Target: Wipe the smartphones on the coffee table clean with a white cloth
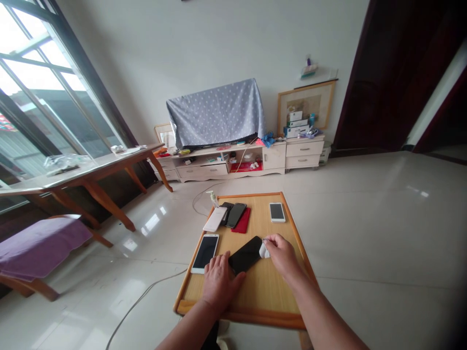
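Slanting across the far left, a window [87,112] looms over a long table [75,175] with a clear bag [62,164] on it. Below that, a purple cloth [44,243] drapes a wooden seat, and a cable [149,287] trails over the shiny floor. By the back wall, a dotted cloth [219,114] covers something large on a low cabinet [204,170].

Nearer me is a small table [266,291]. Along its left side lie a white phone [205,252], screen up, and a pump bottle [214,199] farther off. The left hand [221,282] comes next, over the near left end of a black phone [246,255] that lies slantwise at the table's middle; its fingers are together and the thumb apart, across that end, though I cannot tell whether they grip. Beyond, a pale phone [215,218] and dark phones [236,215] overlap, with a red case [242,224] partly beneath.

At the black phone's far right end, the right hand [282,255] pinches a white piece [264,251], cloth or paper, between thumb and finger. Past it sits a smaller phone [277,212], white-framed. Farther right, boxes [296,130] stand before a framed picture [324,109], then a dark door [394,63].
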Available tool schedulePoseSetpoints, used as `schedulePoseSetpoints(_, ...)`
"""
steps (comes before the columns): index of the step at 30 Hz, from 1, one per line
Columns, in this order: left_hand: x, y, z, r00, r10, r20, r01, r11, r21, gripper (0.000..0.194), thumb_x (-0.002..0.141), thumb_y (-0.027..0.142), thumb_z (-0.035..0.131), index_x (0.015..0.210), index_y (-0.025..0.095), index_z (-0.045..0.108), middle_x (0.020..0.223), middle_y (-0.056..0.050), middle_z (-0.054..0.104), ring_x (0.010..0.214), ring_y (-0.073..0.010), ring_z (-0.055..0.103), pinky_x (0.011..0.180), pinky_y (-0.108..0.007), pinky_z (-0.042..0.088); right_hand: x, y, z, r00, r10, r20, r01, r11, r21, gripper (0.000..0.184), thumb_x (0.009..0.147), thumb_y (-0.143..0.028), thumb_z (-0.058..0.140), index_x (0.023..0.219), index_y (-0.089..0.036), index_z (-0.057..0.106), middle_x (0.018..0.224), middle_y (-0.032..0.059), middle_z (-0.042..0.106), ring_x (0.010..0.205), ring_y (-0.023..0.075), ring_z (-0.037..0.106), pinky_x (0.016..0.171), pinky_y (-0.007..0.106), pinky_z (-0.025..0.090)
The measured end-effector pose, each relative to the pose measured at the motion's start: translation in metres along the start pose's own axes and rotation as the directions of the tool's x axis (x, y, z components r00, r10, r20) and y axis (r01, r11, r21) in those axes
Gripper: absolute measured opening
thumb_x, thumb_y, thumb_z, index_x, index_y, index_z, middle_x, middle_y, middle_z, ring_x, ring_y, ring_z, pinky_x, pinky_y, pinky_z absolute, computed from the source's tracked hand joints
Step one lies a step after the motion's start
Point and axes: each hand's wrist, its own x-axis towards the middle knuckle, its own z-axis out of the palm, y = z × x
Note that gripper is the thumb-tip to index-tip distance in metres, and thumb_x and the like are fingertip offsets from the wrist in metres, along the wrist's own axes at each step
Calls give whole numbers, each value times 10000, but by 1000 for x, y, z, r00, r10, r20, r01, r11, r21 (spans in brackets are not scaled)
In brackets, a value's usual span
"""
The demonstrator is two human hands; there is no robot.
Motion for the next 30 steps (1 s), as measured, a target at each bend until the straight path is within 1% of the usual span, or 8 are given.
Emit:
schedulePoseSetpoints(4, -3, -3, -1, 999, 42, 5, -42, 999, -35, 601, 851, 516, 600, 1381, 248, 504, 1340, -81, 606, 1254, -289, 501, 1048, -424, 350, 3, 2, 11, 997, -71, -42, 61, 978, -200, 262, 809, -453, 557, 866, -241, 699, 879, 30, 733, 787, 200, 657, 694, 286, 470)
schedulePoseSetpoints(11, 5, 4, -8, 997, 73, 17, -72, 995, -73, 544, 842, 479, 613, 1338, 266, 549, 1336, -83, 622, 1273, -298, 495, 1062, -447, 325, 7, -2, 16, 993, -114, -2, 112, 975, -193, 266, 853, -397, 524, 970, -243, 706, 960, 40, 733, 879, 220, 671, 771, 306, 496)
schedulePoseSetpoints(16, 26, 13, -11, 996, 71, 54, -68, 996, -66, 590, 793, 493, 640, 1333, 272, 553, 1287, -93, 629, 1249, -309, 502, 1041, -444, 329, 12, -2, 11, 986, -144, -84, 93, 892, -442, 368, 869, -301, 491, 1175, -225, 682, 1170, 82, 695, 1084, 245, 630, 905, 320, 474)
schedulePoseSetpoints(18, 34, 14, -9, 994, 90, 64, -86, 995, -59, 602, 786, 502, 639, 1336, 274, 549, 1282, -89, 618, 1234, -302, 506, 1034, -431, 335, 12, -4, 11, 980, -187, -62, 131, 852, -506, 397, 887, -267, 449, 1214, -225, 671, 1211, 80, 688, 1133, 243, 609, 945, 315, 458)
schedulePoseSetpoints(21, 40, 13, -3, 996, 68, 52, -65, 997, -47, 615, 792, 505, 625, 1348, 257, 534, 1318, -93, 591, 1249, -296, 490, 1046, -426, 327, 7, -5, 14, 976, -207, 65, 206, 787, -581, 420, 910, -237, 410, 1246, -224, 662, 1238, 70, 690, 1161, 229, 604, 991, 315, 436)
schedulePoseSetpoints(23, 41, 12, 2, 999, 40, 29, -39, 999, -37, 637, 798, 509, 614, 1365, 237, 518, 1349, -104, 571, 1284, -301, 465, 1068, -435, 306, 3, -5, 19, 967, -198, 161, 255, 730, -634, 426, 924, -243, 417, 1284, -225, 645, 1312, 71, 660, 1252, 236, 558, 1059, 347, 390)
schedulePoseSetpoints(26, 41, 11, 5, 999, 32, 14, -31, 999, -24, 664, 792, 531, 612, 1372, 224, 513, 1371, -115, 557, 1317, -313, 436, 1095, -453, 275, -5, -6, 26, 962, -167, 217, 273, 645, -714, 445, 966, -313, 415, 1371, -242, 584, 1473, 75, 537, 1429, 283, 373, 1178, 499, 218)
schedulePoseSetpoints(30, 42, 11, 5, 999, 24, 41, -23, 1000, -20, 649, 788, 573, 602, 1338, 233, 547, 1355, -117, 567, 1318, -325, 434, 1097, -464, 277, -17, -16, 37, 961, -104, 255, 266, 599, -755, 487, 1025, -436, 321, 1446, -279, 507, 1552, 60, 437, 1504, 319, 203, 1170, 656, 11)
